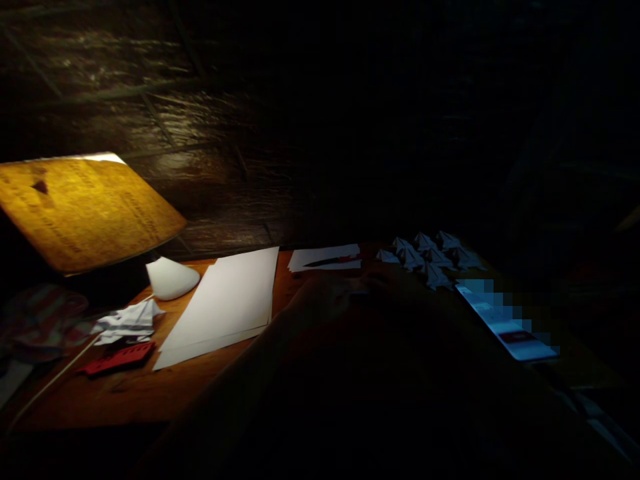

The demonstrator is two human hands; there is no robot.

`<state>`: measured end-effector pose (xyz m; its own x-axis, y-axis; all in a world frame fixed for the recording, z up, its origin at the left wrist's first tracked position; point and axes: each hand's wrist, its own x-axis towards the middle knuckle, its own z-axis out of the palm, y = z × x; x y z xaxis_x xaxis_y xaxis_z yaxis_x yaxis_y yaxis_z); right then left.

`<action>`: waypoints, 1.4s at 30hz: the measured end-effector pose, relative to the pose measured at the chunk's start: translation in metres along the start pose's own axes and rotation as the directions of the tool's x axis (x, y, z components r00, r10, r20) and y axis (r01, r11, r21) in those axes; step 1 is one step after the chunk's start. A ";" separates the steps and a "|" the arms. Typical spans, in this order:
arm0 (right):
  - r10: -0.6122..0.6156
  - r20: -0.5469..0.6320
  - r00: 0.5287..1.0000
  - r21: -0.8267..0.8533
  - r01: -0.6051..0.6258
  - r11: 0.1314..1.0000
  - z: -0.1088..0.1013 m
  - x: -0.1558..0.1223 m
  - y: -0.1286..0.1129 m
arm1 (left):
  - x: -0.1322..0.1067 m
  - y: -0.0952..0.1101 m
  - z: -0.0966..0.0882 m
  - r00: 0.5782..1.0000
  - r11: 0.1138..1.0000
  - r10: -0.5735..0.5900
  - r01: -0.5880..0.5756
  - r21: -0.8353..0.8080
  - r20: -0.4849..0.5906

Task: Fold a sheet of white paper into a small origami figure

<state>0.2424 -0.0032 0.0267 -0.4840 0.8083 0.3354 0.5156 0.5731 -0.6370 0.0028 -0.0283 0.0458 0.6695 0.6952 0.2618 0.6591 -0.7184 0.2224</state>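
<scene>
The scene is very dark. My left hand and my right hand meet over the middle of the wooden table, their forearms coming in from the lower corners. The left hand's fingers look curled where the hands touch, around a small pale patch I cannot identify. The right hand's fingers are lost in shadow. A stack of white sheets lies just left of my left hand. Several folded paper figures sit in a cluster just beyond my right hand.
A lit yellow lampshade stands at the left over a white cone. Near it lie a crumpled folded paper and a red object. A dark red-handled tool lies on a sheet at the back. A glowing phone lies at the right.
</scene>
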 end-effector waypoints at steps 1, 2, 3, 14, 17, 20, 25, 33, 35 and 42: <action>0.013 -0.036 0.999 0.034 -0.011 0.999 0.000 0.000 -0.001 | 0.000 -0.001 0.000 0.998 0.999 -0.045 0.045 -0.011 -0.032; 0.020 -0.068 0.998 0.072 -0.015 0.997 0.000 0.001 -0.001 | 0.001 -0.001 0.000 0.994 0.996 -0.088 0.086 -0.029 -0.071; 0.023 -0.097 0.995 0.110 -0.012 0.994 0.000 0.001 -0.001 | 0.001 -0.003 -0.001 0.986 0.992 -0.124 0.119 -0.048 -0.112; 0.026 -0.233 0.972 0.264 0.037 0.964 0.006 0.003 0.016 | 0.011 -0.012 0.007 0.818 0.761 -0.450 0.142 -0.633 -0.358; 0.107 -0.293 0.950 0.363 0.007 0.932 0.007 0.003 0.012 | 0.017 -0.014 0.009 0.749 0.505 -0.591 0.055 -0.862 -0.299; 0.139 -0.240 0.961 0.442 -0.020 0.897 0.006 0.003 0.006 | 0.018 -0.014 0.011 0.727 0.324 -0.644 -0.026 -0.946 -0.240; 0.106 0.035 0.994 0.528 -0.108 0.842 0.006 0.000 0.004 | 0.015 -0.012 0.019 0.750 0.186 -0.642 -0.050 -0.981 -0.160; 0.004 0.126 0.992 0.657 -0.087 0.749 0.002 -0.003 0.000 | 0.020 -0.009 0.020 0.730 -0.023 -0.681 -0.103 -0.994 -0.060; 0.045 0.152 0.987 0.627 -0.131 0.768 0.001 -0.004 -0.009 | 0.021 -0.005 0.022 0.729 -0.050 -0.682 -0.122 -0.991 -0.055; 0.173 0.042 0.984 0.623 -0.161 0.766 0.007 -0.009 -0.022 | 0.016 0.002 0.033 0.780 0.197 -0.620 0.055 -0.979 -0.081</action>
<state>0.2301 -0.0237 0.0325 -0.4165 0.8889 0.1909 0.0326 0.2245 -0.9739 0.0260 -0.0174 0.0195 0.0858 0.9861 0.1425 -0.1688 -0.1266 0.9775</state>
